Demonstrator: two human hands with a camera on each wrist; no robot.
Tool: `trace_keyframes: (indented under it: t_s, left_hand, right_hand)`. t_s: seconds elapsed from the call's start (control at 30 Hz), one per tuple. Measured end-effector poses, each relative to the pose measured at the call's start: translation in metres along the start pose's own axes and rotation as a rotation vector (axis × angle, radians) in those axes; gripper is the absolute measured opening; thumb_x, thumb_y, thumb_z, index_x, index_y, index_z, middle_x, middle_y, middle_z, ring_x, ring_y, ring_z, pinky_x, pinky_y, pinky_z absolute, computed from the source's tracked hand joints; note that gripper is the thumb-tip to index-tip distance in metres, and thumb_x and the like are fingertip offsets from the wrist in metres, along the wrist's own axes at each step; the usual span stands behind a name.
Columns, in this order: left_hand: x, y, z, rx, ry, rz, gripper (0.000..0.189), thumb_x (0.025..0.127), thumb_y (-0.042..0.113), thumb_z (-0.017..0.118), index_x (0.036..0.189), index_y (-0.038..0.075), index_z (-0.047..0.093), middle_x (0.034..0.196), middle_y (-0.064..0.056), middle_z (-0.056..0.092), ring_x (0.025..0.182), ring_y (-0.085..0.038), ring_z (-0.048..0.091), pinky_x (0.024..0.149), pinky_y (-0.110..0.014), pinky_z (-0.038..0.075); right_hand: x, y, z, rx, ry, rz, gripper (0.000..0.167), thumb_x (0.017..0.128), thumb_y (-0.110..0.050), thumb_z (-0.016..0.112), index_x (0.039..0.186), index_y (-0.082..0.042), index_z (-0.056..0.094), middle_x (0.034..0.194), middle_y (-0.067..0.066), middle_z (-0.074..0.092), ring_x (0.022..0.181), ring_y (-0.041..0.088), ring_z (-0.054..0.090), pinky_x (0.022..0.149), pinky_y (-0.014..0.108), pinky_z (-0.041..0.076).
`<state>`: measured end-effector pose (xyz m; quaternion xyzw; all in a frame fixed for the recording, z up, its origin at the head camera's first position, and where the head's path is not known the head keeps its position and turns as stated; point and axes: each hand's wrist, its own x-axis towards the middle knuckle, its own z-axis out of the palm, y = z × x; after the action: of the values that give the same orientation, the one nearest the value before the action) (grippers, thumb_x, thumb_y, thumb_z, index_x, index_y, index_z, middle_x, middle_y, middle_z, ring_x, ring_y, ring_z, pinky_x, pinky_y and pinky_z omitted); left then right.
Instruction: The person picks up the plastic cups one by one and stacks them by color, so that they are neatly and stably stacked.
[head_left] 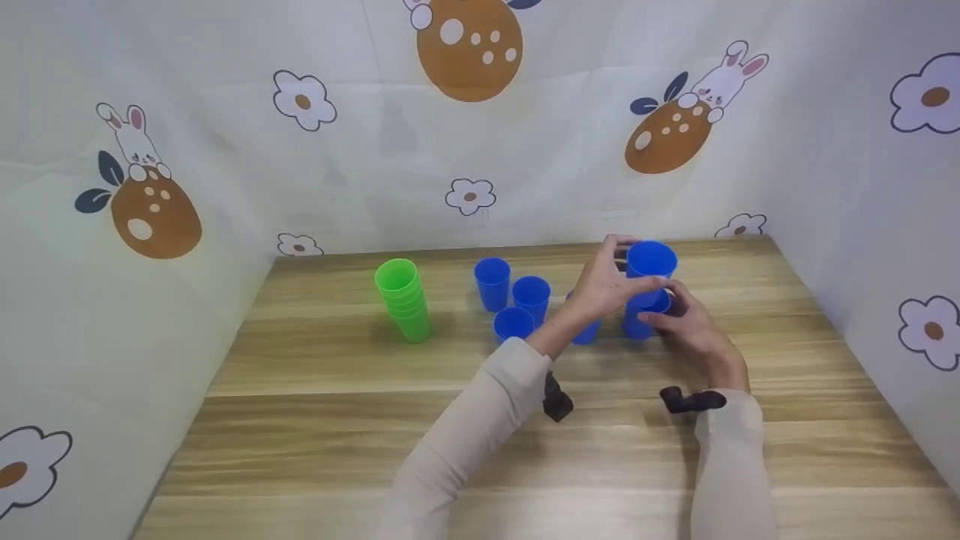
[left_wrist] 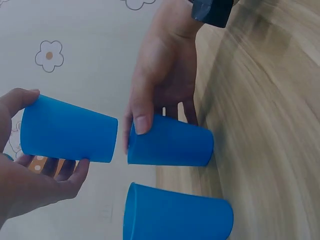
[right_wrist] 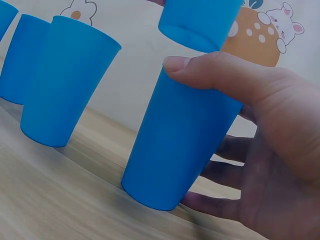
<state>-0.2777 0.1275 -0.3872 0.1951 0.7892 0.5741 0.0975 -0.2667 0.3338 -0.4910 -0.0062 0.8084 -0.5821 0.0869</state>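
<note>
My left hand [head_left: 602,286] holds a blue cup [head_left: 651,264] upright in the air, thumb on one side and fingers on the other. Directly below it stands another blue cup [right_wrist: 175,140] on the table, gripped near its rim by my right hand [head_left: 696,330]. In the left wrist view a narrow gap separates the raised cup [left_wrist: 67,131] from the rim of the lower cup [left_wrist: 172,142]. Another blue cup [head_left: 585,332] stands just left of this pair, partly hidden behind my left hand and wrist.
Farther left, three blue cups [head_left: 493,285] stand upright close together, the front one partly covered by my left forearm. Beyond them is a stack of nested green cups [head_left: 405,300]. A patterned cloth [head_left: 375,165] hangs behind and beside the wooden table [head_left: 315,420].
</note>
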Motion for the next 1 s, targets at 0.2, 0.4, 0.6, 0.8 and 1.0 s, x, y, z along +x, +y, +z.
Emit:
trace_keyframes:
  t_s: [0.2,0.4,0.6,0.8,1.0]
  left_hand:
    - [0.002,-0.008,0.009,-0.009,0.008,-0.022,0.069,0.087,0.034,0.079,0.144,0.018,0.044,0.146,-0.007,0.054,0.131,-0.023,0.056,0.107,-0.039,0.051]
    - [0.006,-0.010,0.016,-0.003,0.028,-0.044,0.069,0.087,0.034,0.078,0.145,0.019,0.044,0.145,-0.007,0.054,0.132,-0.024,0.055,0.107,-0.041,0.051]
    - [0.010,-0.015,0.023,0.038,0.042,-0.034,0.068,0.086,0.025,0.080,0.145,0.017,0.046,0.143,-0.007,0.056,0.131,-0.022,0.056,0.107,-0.036,0.051]
    - [0.010,-0.016,0.028,0.050,0.080,-0.012,0.069,0.086,0.016,0.080,0.146,0.015,0.047,0.142,-0.008,0.058,0.134,-0.022,0.054,0.107,-0.029,0.049]
    - [-0.002,-0.016,0.018,-0.072,0.087,-0.030,0.065,0.087,0.019,0.078,0.145,0.019,0.048,0.144,-0.006,0.057,0.136,-0.022,0.052,0.109,-0.035,0.049]
  right_hand:
    - [0.000,-0.001,0.000,0.020,-0.011,-0.019,0.102,0.092,-0.032,0.072,0.162,-0.013,0.001,0.166,0.026,0.012,0.152,0.048,0.020,0.122,0.061,0.023]
    - [0.000,0.000,-0.001,0.023,-0.019,-0.063,0.098,0.093,-0.028,0.071,0.162,-0.012,0.003,0.166,0.027,0.014,0.152,0.047,0.021,0.123,0.061,0.022]
    - [0.000,0.000,0.001,0.032,-0.009,-0.096,0.094,0.094,-0.024,0.071,0.162,-0.012,0.007,0.166,0.024,0.016,0.152,0.045,0.022,0.124,0.059,0.020]
    - [0.001,0.002,0.003,0.040,0.022,-0.105,0.076,0.093,-0.021,0.071,0.153,-0.005,0.027,0.157,0.022,0.036,0.145,0.035,0.036,0.118,0.035,0.036]
    - [0.001,0.002,0.003,0.045,0.013,-0.076,0.078,0.093,-0.026,0.072,0.153,-0.007,0.025,0.158,0.026,0.034,0.145,0.040,0.035,0.122,0.052,0.029]
